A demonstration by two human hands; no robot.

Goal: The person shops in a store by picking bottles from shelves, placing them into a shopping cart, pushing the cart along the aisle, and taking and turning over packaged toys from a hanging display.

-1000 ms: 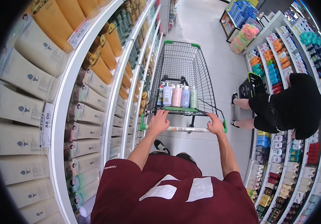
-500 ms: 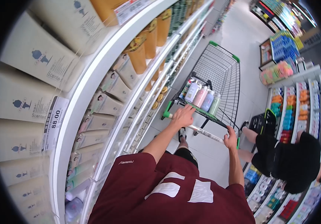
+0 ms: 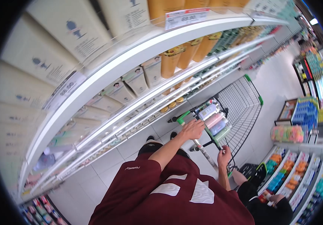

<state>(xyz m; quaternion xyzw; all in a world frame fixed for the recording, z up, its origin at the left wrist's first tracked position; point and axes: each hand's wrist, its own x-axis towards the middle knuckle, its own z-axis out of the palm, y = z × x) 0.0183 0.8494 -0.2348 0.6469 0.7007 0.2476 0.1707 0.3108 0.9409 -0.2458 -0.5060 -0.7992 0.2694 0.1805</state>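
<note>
My left hand (image 3: pixel 192 129) is closed over the left end of the shopping cart's handle (image 3: pixel 203 150), beside its green corner piece. Toward the handle's other end, my right hand (image 3: pixel 224 155) is curled closed on the bar. The green-trimmed wire shopping cart (image 3: pixel 240 107) stretches away ahead of both hands. Close behind the handle, several bottles stand packed together in the cart: a pale lavender bottle (image 3: pixel 208 111), a pink bottle (image 3: pixel 214 120), a blue bottle (image 3: pixel 218 128) and a green bottle (image 3: pixel 223 132). Small dark packages beside them are too blurred to name.
A long white shelf (image 3: pixel 105 69) with boxed goods and orange bottles (image 3: pixel 170 62) runs along my left. On the right, a person in black (image 3: pixel 268 210) is beside a black basket (image 3: pixel 249 173), near shelves of colourful bottles (image 3: pixel 287 168). A display of blue packs (image 3: pixel 306 112) stands farther ahead.
The view has turned toward the left shelf, and the cart now lies farther right and lower in it. The person in black appears lower. Both my hands stay on the handle.
</note>
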